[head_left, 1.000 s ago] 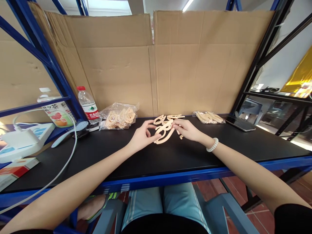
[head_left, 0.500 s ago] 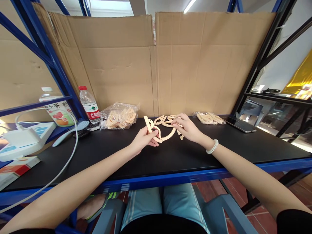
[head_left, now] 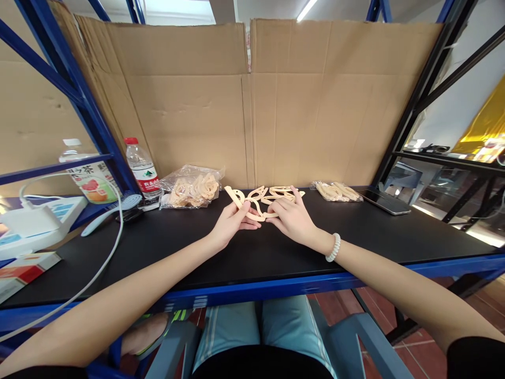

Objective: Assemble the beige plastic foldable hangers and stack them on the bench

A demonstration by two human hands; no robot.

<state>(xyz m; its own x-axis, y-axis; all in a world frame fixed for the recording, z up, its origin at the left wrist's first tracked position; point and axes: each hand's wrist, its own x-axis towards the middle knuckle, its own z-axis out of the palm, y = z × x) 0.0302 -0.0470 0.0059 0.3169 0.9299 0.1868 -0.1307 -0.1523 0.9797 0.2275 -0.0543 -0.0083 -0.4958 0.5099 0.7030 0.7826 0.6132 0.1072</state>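
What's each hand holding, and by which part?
The left hand holds a pale openwork piece around its middle. The right hand pinches a pale strip near its left end; whether they're joined is unclear.

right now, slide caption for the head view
Left hand and right hand hold pale curved pieces over a black tabletop.

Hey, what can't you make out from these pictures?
Head view throughout:
Held pale piece: partly hidden by the left hand.
Loose pieces behind: partly hidden by the right hand.
Bagged pieces at left: uncountable, overlapping under crinkled plastic.
Red-and-white carton: cut off by the left edge.
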